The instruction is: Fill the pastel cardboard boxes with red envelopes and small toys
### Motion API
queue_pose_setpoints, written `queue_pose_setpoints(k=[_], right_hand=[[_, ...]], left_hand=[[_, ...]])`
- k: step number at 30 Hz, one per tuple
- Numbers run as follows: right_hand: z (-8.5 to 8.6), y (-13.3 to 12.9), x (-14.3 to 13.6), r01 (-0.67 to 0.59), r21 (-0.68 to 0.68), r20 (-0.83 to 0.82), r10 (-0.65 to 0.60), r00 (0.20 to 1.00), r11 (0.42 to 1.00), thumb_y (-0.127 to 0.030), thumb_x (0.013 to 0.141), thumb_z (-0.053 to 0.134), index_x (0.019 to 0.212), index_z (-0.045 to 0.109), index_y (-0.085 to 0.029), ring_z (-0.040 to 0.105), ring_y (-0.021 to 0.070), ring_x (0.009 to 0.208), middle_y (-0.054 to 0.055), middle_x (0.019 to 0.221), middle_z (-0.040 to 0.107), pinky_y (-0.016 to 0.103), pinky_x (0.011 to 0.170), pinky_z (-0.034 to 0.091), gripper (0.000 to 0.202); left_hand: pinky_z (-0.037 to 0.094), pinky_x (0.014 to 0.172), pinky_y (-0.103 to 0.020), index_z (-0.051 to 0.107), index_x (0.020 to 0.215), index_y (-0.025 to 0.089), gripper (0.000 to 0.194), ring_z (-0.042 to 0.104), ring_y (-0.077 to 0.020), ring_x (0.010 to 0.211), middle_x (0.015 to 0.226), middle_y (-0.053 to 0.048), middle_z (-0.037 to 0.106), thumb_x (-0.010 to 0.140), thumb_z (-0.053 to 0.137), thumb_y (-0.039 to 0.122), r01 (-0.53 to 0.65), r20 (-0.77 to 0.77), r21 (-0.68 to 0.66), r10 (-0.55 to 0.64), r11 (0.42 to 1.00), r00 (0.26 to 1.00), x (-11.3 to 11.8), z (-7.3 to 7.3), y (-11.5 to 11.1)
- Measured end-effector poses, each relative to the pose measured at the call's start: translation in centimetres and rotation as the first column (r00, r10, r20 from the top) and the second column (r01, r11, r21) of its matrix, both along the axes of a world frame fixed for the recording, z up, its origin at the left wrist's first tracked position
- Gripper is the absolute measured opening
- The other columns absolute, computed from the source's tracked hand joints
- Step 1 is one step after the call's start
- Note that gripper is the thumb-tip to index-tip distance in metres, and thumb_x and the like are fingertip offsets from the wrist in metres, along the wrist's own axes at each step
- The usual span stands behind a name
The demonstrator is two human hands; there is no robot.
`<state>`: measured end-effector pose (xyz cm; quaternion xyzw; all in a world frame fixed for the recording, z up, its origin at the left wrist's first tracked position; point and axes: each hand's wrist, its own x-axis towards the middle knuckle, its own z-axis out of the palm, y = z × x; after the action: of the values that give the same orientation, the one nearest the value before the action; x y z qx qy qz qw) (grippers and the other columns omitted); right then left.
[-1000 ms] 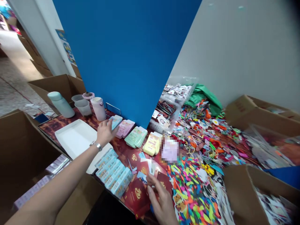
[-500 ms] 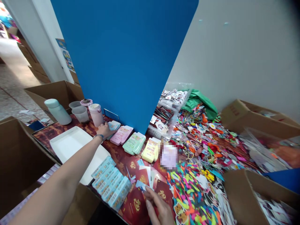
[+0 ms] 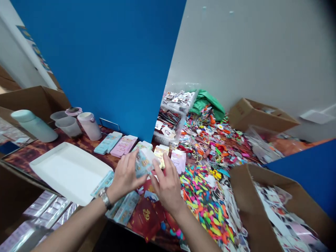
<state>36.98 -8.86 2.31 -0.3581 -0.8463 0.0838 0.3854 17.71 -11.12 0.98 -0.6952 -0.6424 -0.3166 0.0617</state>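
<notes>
In the head view, my left hand (image 3: 124,176) grips a small light-blue cardboard box (image 3: 142,163) with a cartoon print, thumb below and fingers behind. At the box's right end are the fingertips of my right hand (image 3: 168,185), pinched on its white flap. Beneath the hands, a row of filled light-blue boxes (image 3: 127,209) stands at the table edge, partly hidden by my left hand and wrist. Beyond the hands lie stacks of flat cartons: blue (image 3: 108,142), pink (image 3: 124,145), green (image 3: 144,145), yellow (image 3: 161,152) and purple (image 3: 178,161).
A white tray (image 3: 68,171) lies left, with bottles (image 3: 34,126) and plastic cups (image 3: 68,126) behind it. Colourful small pieces (image 3: 207,199) spread across the right side. Cardboard boxes (image 3: 244,196) stand at the right. A blue panel (image 3: 110,63) rises behind the cartons.
My left hand has come back from the blue carton stack with a light-blue box, now in front of me. My right hand has risen from the red packets to meet it. The view has shifted right.
</notes>
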Motion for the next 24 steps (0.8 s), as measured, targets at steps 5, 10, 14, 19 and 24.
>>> queue_pose_setpoints(k=[5,10,14,19,24], right_hand=[[-0.7,-0.1,0.6,-0.024,-0.256,-0.137,-0.011,0.991,0.966,-0.025,0.093,0.055,0.123,0.066,-0.024,0.036,0.0322,0.139,0.012,0.151,0.037,0.052,0.110,0.038,0.032],[-0.3,-0.2,2.1,-0.370,-0.701,-0.432,0.050,0.901,0.610,-0.038,0.090,0.061,0.099,0.071,-0.019,0.069,0.0198,0.088,0.006,0.096,0.071,0.032,0.077,0.059,0.023],[0.0,-1.1,2.8,-0.118,-0.460,-0.349,-0.057,0.935,0.880,-0.030,0.091,0.060,0.116,0.067,-0.022,0.062,0.0232,0.112,0.011,0.128,0.058,0.038,0.094,0.054,0.027],[-0.5,-2.9,3.2,0.027,-0.086,-0.125,-0.038,0.991,0.996,-0.019,0.093,0.054,0.124,0.064,-0.025,0.049,0.0283,0.128,0.013,0.144,0.046,0.047,0.104,0.047,0.033],[0.0,-3.3,3.4,-0.149,-0.397,-0.211,0.068,0.975,0.906,-0.025,0.096,0.050,0.122,0.065,-0.026,0.055,0.0236,0.123,0.009,0.139,0.052,0.038,0.102,0.048,0.029]], left_hand=[[0.046,0.091,-0.046,0.027,0.144,0.010,0.080,0.054,-0.0334,0.110,0.124,-0.020,0.055,0.076,0.064,0.031,0.059,-0.012,0.047,-0.059,0.997,0.998,3.2,-0.8,-1.5],[0.048,0.093,-0.042,0.030,0.143,0.015,0.072,0.058,-0.0296,0.112,0.125,-0.017,0.058,0.079,0.061,0.022,0.170,0.055,0.047,-0.173,0.984,0.983,4.2,-1.4,-1.8],[0.052,0.091,-0.036,0.016,0.150,0.019,0.084,0.060,-0.0259,0.114,0.135,-0.015,0.053,0.080,0.061,0.024,0.143,0.318,-0.106,-0.103,0.984,0.942,5.1,-0.6,-2.4],[0.055,0.084,-0.035,0.032,0.139,0.024,0.069,0.065,-0.0224,0.102,0.125,-0.009,0.058,0.077,0.063,0.023,0.205,0.424,-0.159,-0.121,0.966,0.897,5.6,-0.3,-2.9],[0.055,0.082,-0.036,0.037,0.126,0.023,0.053,0.062,-0.0239,0.103,0.118,-0.010,0.058,0.079,0.062,0.023,0.277,0.285,-0.117,-0.235,0.954,0.929,5.7,-0.9,-3.3]])
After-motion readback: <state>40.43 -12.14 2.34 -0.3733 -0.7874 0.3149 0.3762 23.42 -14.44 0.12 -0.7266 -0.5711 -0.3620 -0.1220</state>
